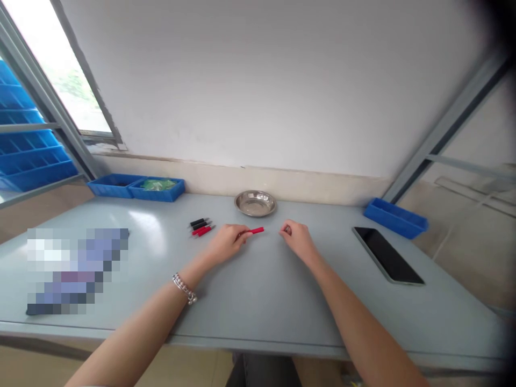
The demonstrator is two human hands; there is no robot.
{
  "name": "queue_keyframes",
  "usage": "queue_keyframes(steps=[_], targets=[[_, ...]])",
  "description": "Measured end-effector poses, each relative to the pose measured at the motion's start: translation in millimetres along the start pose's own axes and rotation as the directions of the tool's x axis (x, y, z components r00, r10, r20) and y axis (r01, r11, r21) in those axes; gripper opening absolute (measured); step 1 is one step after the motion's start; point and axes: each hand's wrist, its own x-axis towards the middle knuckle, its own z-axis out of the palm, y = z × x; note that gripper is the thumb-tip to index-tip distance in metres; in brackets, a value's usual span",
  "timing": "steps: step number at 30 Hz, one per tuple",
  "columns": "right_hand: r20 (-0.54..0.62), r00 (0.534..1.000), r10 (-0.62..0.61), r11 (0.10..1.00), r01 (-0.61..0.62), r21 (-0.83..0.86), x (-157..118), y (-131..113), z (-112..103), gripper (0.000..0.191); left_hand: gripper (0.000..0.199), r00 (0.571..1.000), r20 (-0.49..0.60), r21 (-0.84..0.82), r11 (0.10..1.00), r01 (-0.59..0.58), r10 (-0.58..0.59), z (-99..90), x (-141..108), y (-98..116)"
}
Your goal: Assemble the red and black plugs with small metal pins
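My left hand (230,239) grips a short red pen-like stick (257,231) over the table, its red end pointing right. Facing it across a small gap, my right hand (298,239) is closed in a pinch; whatever lies between its fingertips is too small to make out. Left of my left hand lies a small group of similar sticks with thin metal tips, black ones (197,221) behind and red ones (205,231) in front. Just beyond both hands a round shiny metal dish (255,213) rests near the wall.
Two blue bins (163,196) stand at the back left, one with a green plastic bag (158,185). Another blue bin (397,219) sits back right, behind a dark-screened tablet (387,255). A blurred-out flat object (80,271) lies left. Metal frame posts (447,123) rise at both sides.
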Motion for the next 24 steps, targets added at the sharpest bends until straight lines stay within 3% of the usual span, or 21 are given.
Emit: queue_keyframes(steps=[6,16,21,24], targets=[[0.085,0.996,0.009,0.988,0.004,-0.152,2.2,8.3,6.6,0.011,0.032,1.000,0.005,-0.002,1.000,-0.009,0.009,-0.5,-0.2,1.1],[0.022,0.998,-0.056,0.997,0.057,-0.057,0.7,13.1,11.3,0.009,0.033,1.000,-0.007,-0.005,1.000,-0.022,0.022,0.3,-0.2,0.0],[-0.094,0.993,-0.073,0.983,0.088,0.159,-3.5,-5.5,0.9,0.030,0.033,1.000,0.004,0.002,1.000,-0.026,0.026,1.1,0.0,-0.5],[-0.029,0.992,-0.124,0.922,0.126,0.366,-10.2,-21.2,-1.5,0.036,0.032,1.000,0.007,-0.013,0.999,-0.029,0.030,2.6,-0.4,-1.4]])
